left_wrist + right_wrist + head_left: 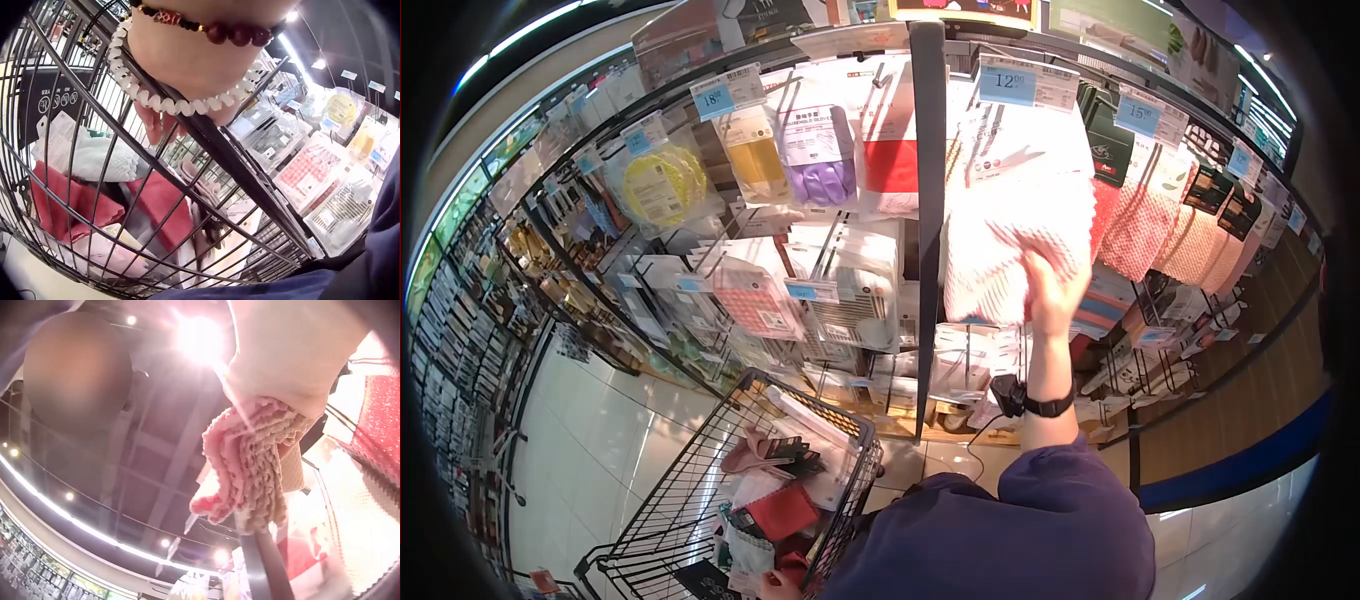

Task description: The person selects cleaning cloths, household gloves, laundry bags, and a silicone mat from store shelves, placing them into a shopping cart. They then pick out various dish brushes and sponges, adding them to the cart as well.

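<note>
My right hand grips the lower edge of a pack of pale pink waffle-textured cleaning cloths at the display rack, thumb across its front. In the right wrist view the layered, wavy edges of the cloths bunch under the hand. Down at the shopping cart, my left hand holds the dark top rail, with its fingers curled over it. Inside the cart lie red cloths, a white textured cloth and a pair of pinkish gloves.
Packs of purple household gloves and yellow round scrubbers hang left of a dark upright post. Coral textured cloths hang to the right. Price tags project above the hooks. Tiled floor lies left of the cart.
</note>
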`<state>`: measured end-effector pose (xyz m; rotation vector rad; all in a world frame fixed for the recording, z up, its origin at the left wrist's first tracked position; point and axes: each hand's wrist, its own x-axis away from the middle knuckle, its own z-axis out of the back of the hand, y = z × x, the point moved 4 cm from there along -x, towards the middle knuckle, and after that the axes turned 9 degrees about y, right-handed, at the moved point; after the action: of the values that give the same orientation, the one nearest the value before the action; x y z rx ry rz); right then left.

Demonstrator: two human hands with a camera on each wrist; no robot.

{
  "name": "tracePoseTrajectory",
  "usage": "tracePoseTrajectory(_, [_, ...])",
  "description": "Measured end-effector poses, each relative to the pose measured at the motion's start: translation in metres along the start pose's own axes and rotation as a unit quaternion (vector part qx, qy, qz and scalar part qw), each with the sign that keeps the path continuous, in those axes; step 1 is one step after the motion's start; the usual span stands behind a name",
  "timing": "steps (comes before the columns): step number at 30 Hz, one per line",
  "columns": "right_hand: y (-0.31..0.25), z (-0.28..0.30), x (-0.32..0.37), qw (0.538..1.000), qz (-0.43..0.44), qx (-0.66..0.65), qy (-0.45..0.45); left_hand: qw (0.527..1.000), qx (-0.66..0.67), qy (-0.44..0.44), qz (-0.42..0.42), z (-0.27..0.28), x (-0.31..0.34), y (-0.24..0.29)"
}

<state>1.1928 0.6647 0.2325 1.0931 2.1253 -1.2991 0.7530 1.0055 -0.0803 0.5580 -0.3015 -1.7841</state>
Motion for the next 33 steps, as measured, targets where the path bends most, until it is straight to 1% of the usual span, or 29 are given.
tracePoseTrajectory(1, [-0.010, 0.002, 0.007, 1.000, -0.001, 0.002, 0.000, 1.000, 0.003, -0.008, -0.013, -0.001, -0.003, -0.002])
tracePoseTrajectory(3, [-0.025, 0.005, 0.017, 0.998, -0.002, -0.063, 0.014, 0.999, 0.016, -0.004, -0.030, -0.010, -0.011, -0.009])
tracePoseTrajectory(4, [-0.033, 0.001, 0.018, 0.998, 0.002, -0.063, 0.008, 0.998, 0.029, -0.001, -0.048, -0.014, -0.015, -0.011])
tracePoseTrajectory(5, [-0.033, -0.003, 0.021, 0.995, -0.020, -0.091, 0.041, 0.998, 0.029, -0.002, -0.052, -0.015, -0.021, -0.004])
tracePoseTrajectory(6, [-0.033, -0.006, 0.024, 0.990, -0.040, -0.117, 0.075, 0.996, 0.057, -0.039, -0.059, -0.019, -0.029, 0.005])
tracePoseTrajectory(7, [-0.031, -0.006, 0.026, 0.992, -0.026, -0.103, 0.066, 0.991, 0.085, -0.079, -0.066, -0.024, -0.035, 0.016])
tracePoseTrajectory(8, [-0.028, -0.003, 0.028, 0.994, -0.014, -0.086, 0.058, 0.990, 0.084, -0.087, -0.073, -0.025, -0.043, 0.032])
tracePoseTrajectory(10, [-0.028, 0.003, 0.029, 0.995, -0.006, -0.049, 0.083, 0.948, 0.256, -0.141, -0.124, -0.024, -0.060, 0.083])
tracePoseTrajectory(11, [-0.027, 0.008, 0.023, 0.993, -0.021, -0.078, 0.088, 0.947, 0.254, -0.146, -0.131, -0.018, -0.071, 0.104])
tracePoseTrajectory(12, [-0.029, 0.012, 0.020, 0.989, -0.035, -0.109, 0.091, 0.935, 0.262, -0.162, -0.178, -0.010, -0.078, 0.128])
tracePoseTrajectory(13, [-0.041, 0.010, 0.018, 0.983, -0.032, -0.157, 0.086, 0.920, 0.272, -0.175, -0.223, -0.005, -0.085, 0.144])
tracePoseTrajectory(14, [-0.060, 0.016, 0.016, 0.995, 0.010, -0.019, 0.101, 0.917, 0.274, -0.176, -0.229, -0.009, -0.095, 0.150])
tracePoseTrajectory(16, [-0.069, 0.025, 0.038, 0.985, -0.006, -0.155, 0.073, 0.893, 0.275, -0.222, -0.277, -0.020, -0.108, 0.159])
tracePoseTrajectory(17, [-0.077, 0.028, 0.050, 0.984, -0.017, -0.160, 0.074, 0.886, 0.267, -0.260, -0.275, -0.015, -0.111, 0.170])
tracePoseTrajectory(18, [-0.086, 0.028, 0.065, 0.985, -0.039, -0.147, 0.076, 0.885, 0.267, -0.265, -0.273, -0.015, -0.113, 0.176])
tracePoseTrajectory(20, [-0.102, 0.028, 0.095, 0.984, -0.095, -0.133, 0.076, 0.831, 0.332, -0.322, -0.309, -0.012, -0.113, 0.190])
tracePoseTrajectory(21, [-0.106, 0.026, 0.109, 0.981, -0.129, -0.126, 0.073, 0.833, 0.330, -0.324, -0.304, -0.002, -0.112, 0.202])
tracePoseTrajectory(22, [-0.109, 0.024, 0.121, 0.976, -0.170, -0.116, 0.066, 0.781, 0.361, -0.429, -0.277, 0.007, -0.102, 0.217])
tracePoseTrajectory(23, [-0.111, 0.020, 0.135, 0.968, -0.222, -0.106, 0.056, 0.717, 0.388, -0.526, -0.244, 0.013, -0.093, 0.225])
tracePoseTrajectory(24, [-0.106, 0.015, 0.147, 0.954, -0.281, -0.094, 0.038, 0.638, 0.401, -0.618, -0.225, 0.006, -0.087, 0.226])
tracePoseTrajectory(26, [-0.089, -0.004, 0.177, 0.912, -0.403, -0.070, -0.017, 0.478, 0.429, -0.737, -0.212, 0.012, -0.066, 0.236])
tracePoseTrajectory(28, [-0.065, -0.026, 0.211, 0.861, -0.468, -0.044, -0.196, 0.346, 0.507, -0.767, -0.189, 0.026, -0.047, 0.251])
tracePoseTrajectory(29, [-0.048, -0.039, 0.229, 0.865, -0.408, -0.014, -0.293, 0.425, 0.390, -0.802, -0.155, -0.031, -0.049, 0.209])
tracePoseTrajectory(30, [-0.037, -0.055, 0.246, 0.858, -0.340, 0.016, -0.385, 0.453, 0.401, -0.786, -0.126, -0.061, -0.046, 0.192])
tracePoseTrajectory(31, [-0.035, -0.069, 0.255, 0.858, -0.340, 0.013, -0.385, 0.479, 0.402, -0.778, -0.053, -0.050, -0.048, 0.196])
tracePoseTrajectory(32, [-0.033, -0.082, 0.264, 0.847, -0.352, 0.006, -0.399, 0.501, 0.404, -0.765, 0.019, -0.039, -0.052, 0.200])
tracePoseTrajectory(33, [-0.031, -0.093, 0.271, 0.835, -0.364, -0.002, -0.412, 0.504, 0.405, -0.762, 0.017, -0.043, -0.057, 0.191])
